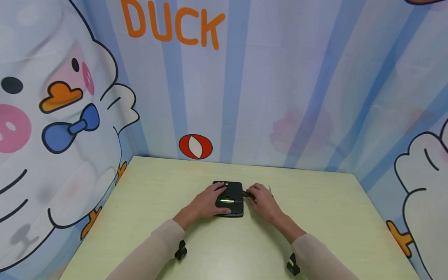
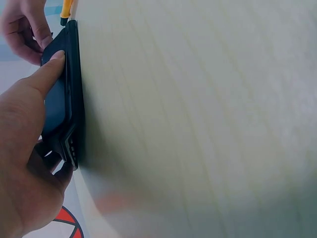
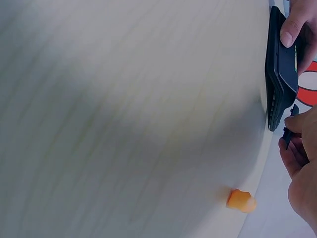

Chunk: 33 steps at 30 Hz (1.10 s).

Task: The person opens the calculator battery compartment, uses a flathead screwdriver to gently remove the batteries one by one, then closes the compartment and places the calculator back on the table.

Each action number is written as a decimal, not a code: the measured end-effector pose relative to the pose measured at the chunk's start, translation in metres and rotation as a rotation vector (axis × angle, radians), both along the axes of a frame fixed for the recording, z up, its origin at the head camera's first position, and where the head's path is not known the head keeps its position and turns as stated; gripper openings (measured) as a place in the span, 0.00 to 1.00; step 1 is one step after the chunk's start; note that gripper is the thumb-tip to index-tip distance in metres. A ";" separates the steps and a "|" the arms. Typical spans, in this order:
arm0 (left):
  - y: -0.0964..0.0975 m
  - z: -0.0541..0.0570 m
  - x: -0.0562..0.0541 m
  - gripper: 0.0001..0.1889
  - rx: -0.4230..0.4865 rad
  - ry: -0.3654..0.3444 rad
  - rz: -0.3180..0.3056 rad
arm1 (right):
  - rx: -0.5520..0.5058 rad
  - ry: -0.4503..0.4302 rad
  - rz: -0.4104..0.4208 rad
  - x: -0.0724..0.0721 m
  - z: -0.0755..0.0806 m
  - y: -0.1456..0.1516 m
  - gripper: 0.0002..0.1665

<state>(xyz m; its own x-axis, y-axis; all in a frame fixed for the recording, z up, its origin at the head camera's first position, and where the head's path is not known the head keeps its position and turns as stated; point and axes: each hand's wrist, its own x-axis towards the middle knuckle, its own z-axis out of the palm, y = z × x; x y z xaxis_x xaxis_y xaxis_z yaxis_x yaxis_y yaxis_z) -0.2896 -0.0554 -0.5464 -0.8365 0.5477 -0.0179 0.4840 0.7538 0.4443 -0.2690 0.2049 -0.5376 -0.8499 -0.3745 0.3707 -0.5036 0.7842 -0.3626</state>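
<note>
A flat black device (image 1: 235,190), which looks like a desk calculator turned face down, lies on the table with an open battery compartment. A yellow-green battery (image 1: 227,201) shows inside it. My left hand (image 1: 209,201) grips the device from the left, thumb (image 2: 52,69) on its near part and fingers at its far part. Beside the device's right edge, my right hand (image 1: 264,202) pinches a small black battery cover (image 3: 290,130) between thumb and fingers. In the right wrist view the cover is just apart from the device.
An orange-handled tool, its handle (image 3: 241,201) on the table by my right hand, shows a thin metal shaft (image 1: 270,190) in the head view. The pale wooden table (image 1: 157,182) ends at a printed duck curtain (image 1: 266,97) behind and at both sides.
</note>
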 end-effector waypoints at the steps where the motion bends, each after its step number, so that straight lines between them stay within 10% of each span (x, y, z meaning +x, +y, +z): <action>1: 0.000 0.000 0.000 0.49 -0.001 0.001 0.000 | 0.002 0.003 -0.001 0.000 -0.001 0.001 0.10; 33: 0.000 0.000 0.001 0.48 -0.002 -0.003 0.001 | 0.008 -0.025 -0.022 -0.001 -0.007 0.012 0.10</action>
